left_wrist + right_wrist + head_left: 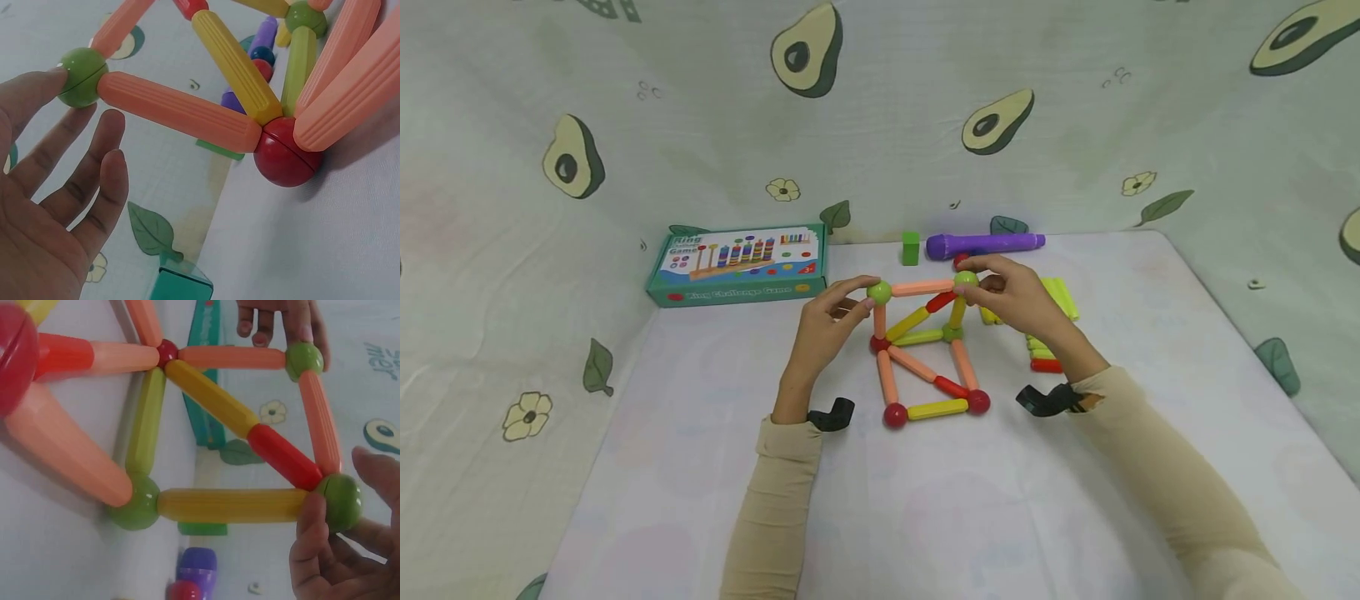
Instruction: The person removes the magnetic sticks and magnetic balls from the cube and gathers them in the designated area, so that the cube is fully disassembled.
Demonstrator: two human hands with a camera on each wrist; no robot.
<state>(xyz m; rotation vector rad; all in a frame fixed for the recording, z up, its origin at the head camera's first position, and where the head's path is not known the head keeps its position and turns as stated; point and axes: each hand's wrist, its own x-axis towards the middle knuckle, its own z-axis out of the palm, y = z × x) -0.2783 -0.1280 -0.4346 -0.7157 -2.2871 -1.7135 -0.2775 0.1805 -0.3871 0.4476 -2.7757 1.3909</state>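
- Plastic multicoloured rod-and-ball frame (913,364) on white-covered worktop (925,508); likely light, rods stiff, joints weak.
- Left hand (818,332), right hand (1013,296), part-closed, each pinch a glossy green upper ball (879,292); I'd hold there.

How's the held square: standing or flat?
Standing: right wrist view shows its yellow stick reaching up off the table to the green ball in the right hand. Tilt unclear.

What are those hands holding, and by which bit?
The stick-and-ball frame, by its raised corners: the left hand pinches one green ball, the right hand pinches another green ball, with a peach stick between them.
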